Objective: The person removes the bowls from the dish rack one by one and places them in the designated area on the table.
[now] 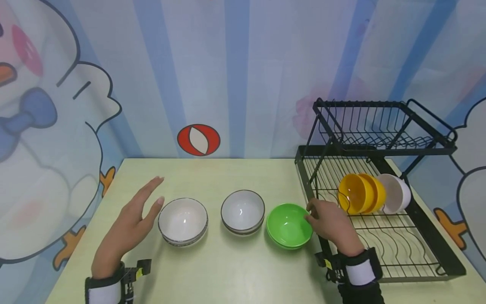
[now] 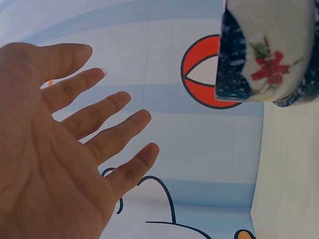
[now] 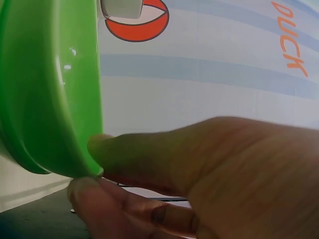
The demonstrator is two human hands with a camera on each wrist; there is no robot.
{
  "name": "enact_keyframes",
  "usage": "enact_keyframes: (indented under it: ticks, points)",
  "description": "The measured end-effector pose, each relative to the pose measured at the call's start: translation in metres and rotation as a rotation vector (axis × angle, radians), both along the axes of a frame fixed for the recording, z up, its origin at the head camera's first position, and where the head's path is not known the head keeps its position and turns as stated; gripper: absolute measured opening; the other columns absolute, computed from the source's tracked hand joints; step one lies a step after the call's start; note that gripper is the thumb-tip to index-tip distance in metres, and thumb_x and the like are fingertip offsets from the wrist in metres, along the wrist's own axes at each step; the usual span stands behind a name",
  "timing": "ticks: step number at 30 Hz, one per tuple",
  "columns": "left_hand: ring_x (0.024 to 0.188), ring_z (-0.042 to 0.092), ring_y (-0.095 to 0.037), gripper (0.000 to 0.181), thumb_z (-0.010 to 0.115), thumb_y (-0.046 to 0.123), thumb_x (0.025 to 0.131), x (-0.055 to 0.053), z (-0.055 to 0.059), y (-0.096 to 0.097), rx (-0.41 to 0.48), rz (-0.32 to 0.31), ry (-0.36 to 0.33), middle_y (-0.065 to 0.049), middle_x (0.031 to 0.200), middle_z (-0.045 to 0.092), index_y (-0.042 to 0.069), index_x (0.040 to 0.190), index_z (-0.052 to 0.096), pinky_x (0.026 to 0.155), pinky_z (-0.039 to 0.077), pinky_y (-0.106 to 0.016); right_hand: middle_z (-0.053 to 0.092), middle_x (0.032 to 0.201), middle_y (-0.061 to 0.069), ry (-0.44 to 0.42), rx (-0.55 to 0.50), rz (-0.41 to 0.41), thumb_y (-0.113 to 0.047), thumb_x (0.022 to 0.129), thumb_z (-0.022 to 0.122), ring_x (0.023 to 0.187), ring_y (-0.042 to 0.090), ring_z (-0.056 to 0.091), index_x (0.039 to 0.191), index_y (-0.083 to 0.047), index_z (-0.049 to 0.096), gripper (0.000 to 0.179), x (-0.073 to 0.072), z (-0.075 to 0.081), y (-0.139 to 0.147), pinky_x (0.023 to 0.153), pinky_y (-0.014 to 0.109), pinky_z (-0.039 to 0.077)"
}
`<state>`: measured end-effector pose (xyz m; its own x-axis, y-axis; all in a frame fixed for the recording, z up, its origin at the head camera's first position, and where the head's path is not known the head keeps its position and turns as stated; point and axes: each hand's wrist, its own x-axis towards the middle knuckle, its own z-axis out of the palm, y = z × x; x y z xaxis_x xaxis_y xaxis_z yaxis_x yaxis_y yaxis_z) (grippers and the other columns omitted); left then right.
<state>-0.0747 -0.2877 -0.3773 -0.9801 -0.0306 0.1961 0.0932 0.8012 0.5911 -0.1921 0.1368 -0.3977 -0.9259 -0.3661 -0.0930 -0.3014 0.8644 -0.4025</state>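
Observation:
My right hand (image 1: 332, 221) pinches the right rim of a green bowl (image 1: 289, 226). In the right wrist view the thumb lies inside the rim of the green bowl (image 3: 75, 74) and the fingers lie outside it. A second green rim shows just beneath. My left hand (image 1: 130, 221) hangs with spread fingers left of a stack of white bowls (image 1: 183, 220), holding nothing. The left wrist view shows the left hand (image 2: 75, 129) palm on, with a blue-and-white bowl side bearing a red flower (image 2: 269, 67) beyond it. Between the white stack and the green bowls sits another white bowl stack (image 1: 243, 211).
A black two-tier dish rack (image 1: 429, 236) stands at the right, its left edge close by the green bowls. On its lower tier, yellow bowls (image 1: 355, 194) and a white bowl (image 1: 396, 194) stand on their sides. A printed curtain (image 1: 265, 84) hangs behind the table (image 1: 228, 274).

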Motion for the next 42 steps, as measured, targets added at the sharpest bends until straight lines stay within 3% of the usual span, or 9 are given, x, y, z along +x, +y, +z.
enact_keyframes:
  ticks: [12,19,24,33,42]
  points:
    - [0.149,0.027,-0.044,0.058,0.045,0.037,0.106,-0.002,0.000,0.001,0.007,-0.005,-0.026,-0.018,0.163,0.028,0.016,0.158,0.027,0.116,0.030,-0.068,0.071,0.091,0.012,-0.019,-0.023,0.010,-0.010,0.092,0.067,0.066,0.015,0.060,0.112,0.002,0.064,0.023,-0.001,-0.003,0.001,0.055,0.028,0.052]
    - [0.149,0.027,-0.043,0.059,0.045,0.038,0.106,-0.002,0.000,0.001,0.004,0.000,-0.032,-0.017,0.163,0.028,0.016,0.158,0.027,0.115,0.030,-0.068,0.071,0.096,0.014,0.099,-0.063,-0.006,-0.016,0.092,0.069,0.077,0.022,0.062,0.107,-0.001,0.067,0.022,0.000,0.001,0.002,0.062,0.035,0.055]
    - [0.143,0.036,-0.044,0.058,0.045,0.037,0.106,-0.001,0.000,0.001,-0.006,0.013,-0.024,-0.018,0.160,0.032,0.015,0.157,0.027,0.111,0.036,-0.068,0.068,0.103,0.018,0.140,-0.115,0.006,-0.020,0.095,0.064,0.084,0.025,0.062,0.104,-0.004,0.068,0.019,0.000,0.004,0.002,0.066,0.039,0.056]
    - [0.143,0.037,-0.043,0.041,0.045,0.036,0.106,0.003,0.002,0.001,-0.012,0.030,0.017,-0.019,0.147,0.050,0.011,0.136,0.057,0.111,0.034,-0.069,0.063,0.125,0.026,0.192,-0.189,-0.064,-0.020,0.099,0.060,0.106,0.042,0.062,0.114,-0.001,0.067,0.025,-0.001,0.014,0.017,0.086,0.057,0.056]
    - [0.135,0.048,-0.040,0.039,0.042,0.033,0.108,0.005,0.004,0.002,-0.004,0.070,0.097,-0.016,0.138,0.059,0.010,0.134,0.058,0.105,0.042,-0.065,0.055,0.130,0.033,0.211,-0.208,-0.144,-0.020,0.101,0.057,0.115,0.050,0.055,0.127,0.007,0.057,0.038,-0.003,0.019,0.038,0.093,0.066,0.050]
